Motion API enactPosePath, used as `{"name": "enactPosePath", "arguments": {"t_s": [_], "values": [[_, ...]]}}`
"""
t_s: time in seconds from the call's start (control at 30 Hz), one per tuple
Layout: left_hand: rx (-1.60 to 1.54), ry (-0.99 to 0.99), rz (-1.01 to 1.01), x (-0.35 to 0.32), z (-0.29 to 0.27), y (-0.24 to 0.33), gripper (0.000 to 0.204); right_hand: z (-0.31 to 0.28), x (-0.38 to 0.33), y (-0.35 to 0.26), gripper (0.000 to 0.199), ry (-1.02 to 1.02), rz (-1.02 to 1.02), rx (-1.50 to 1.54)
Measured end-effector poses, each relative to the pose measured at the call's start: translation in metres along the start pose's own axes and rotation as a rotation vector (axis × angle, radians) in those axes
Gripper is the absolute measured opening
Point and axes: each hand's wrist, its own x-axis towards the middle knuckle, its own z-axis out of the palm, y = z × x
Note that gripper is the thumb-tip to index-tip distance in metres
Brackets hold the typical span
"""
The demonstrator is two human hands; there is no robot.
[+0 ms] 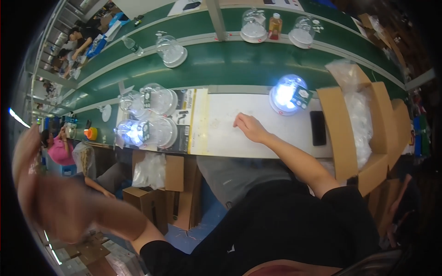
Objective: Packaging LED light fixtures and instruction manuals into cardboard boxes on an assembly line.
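Note:
My right hand (248, 126) rests on the white worktable (221, 138), fingers loosely curled and nothing in it. A lit clear dome lamp (286, 94) with a green card tag stands a short way beyond it to the right. My left hand (25, 154) is raised at the far left, away from the table. It is badly blurred, and something shiny shows near its fingers that I cannot make out. Several clear dome lamps (149, 117), one of them lit, stand together on a printed sheet at the table's left end.
A black phone (317, 128) lies right of my hand. Beside it is an open cardboard box (336, 133) of clear plastic bags. The green conveyor (221, 64) behind carries more domes (171, 50) and an orange bottle (275, 25). Cardboard boxes (172, 172) sit under the table. Other people work at the left.

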Motion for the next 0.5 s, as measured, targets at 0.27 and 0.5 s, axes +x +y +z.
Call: {"name": "enactPosePath", "arguments": {"t_s": [0.27,0.5], "values": [[-0.024,-0.608,-0.877,-0.174,0.249,-0.15,0.018,0.012,0.024,0.114,0.062,0.023,-0.155,-0.845],[0.309,-0.761,-0.56,-0.252,0.403,-0.268,0.039,0.004,0.033,0.108,0.06,0.029,-0.055,-0.806]]}}
